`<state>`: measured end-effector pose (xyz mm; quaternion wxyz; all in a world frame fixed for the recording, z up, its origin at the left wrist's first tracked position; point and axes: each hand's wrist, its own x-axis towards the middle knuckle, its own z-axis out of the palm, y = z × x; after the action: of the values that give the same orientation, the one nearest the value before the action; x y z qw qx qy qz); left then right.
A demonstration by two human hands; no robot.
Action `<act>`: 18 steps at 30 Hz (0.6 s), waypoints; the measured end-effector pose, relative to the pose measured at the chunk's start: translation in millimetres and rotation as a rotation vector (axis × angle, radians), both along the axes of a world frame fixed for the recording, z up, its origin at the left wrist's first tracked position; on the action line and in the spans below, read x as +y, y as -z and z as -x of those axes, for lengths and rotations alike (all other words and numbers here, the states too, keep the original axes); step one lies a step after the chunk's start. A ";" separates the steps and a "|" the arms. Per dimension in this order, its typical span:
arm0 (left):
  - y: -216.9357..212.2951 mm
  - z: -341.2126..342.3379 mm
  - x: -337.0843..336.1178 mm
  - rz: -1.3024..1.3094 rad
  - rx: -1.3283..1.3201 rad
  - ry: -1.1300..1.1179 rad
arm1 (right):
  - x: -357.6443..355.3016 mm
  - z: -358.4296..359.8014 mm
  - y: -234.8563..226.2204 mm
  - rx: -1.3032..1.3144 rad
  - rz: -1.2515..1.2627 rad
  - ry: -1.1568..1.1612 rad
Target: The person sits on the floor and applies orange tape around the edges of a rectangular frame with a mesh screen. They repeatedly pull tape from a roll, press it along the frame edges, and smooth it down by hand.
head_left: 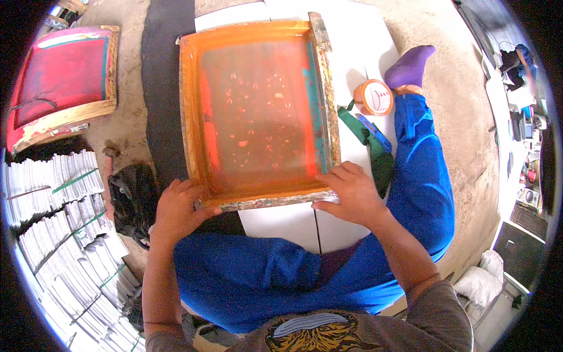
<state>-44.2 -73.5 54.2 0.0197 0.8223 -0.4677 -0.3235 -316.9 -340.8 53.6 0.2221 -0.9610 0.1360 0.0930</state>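
A screen printing frame (267, 203), smeared orange, lies in front of me on white sheets (284, 226). Its mesh shows small light marks in the middle, with red and teal streaks along the sides. My left hand (177, 212) is closed on the near left corner, fingers over the rim and thumb along the near edge. At the near right corner, my right hand (355, 196) grips the rim with its fingers on top and its thumb by the near side. The undersides of both grips are hidden.
Right of the frame stand an orange tub with a white lid (376, 98) and a green cloth-like item (380, 167), beside my blue-trousered leg (419, 176). A pink-red screen frame (110, 70) lies far left. Tied paper bundles (70, 252) and a black bag (132, 202) lie left.
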 end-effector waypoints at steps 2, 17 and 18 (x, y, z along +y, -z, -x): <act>5.2 7.4 1.5 0.294 -0.104 0.162 | 11.5 0.5 14.0 -0.067 0.038 -0.093; 47.8 33.9 10.2 0.028 -0.049 0.244 | 28.3 4.9 81.8 0.221 0.089 -0.100; 43.6 34.3 6.7 0.014 -0.047 0.254 | 24.3 8.6 89.5 0.213 0.105 -0.095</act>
<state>-78.5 -66.8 10.5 -0.0267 0.7636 -0.5707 -0.3008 -325.5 -316.5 -35.9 0.1511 -0.9614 0.1176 0.1975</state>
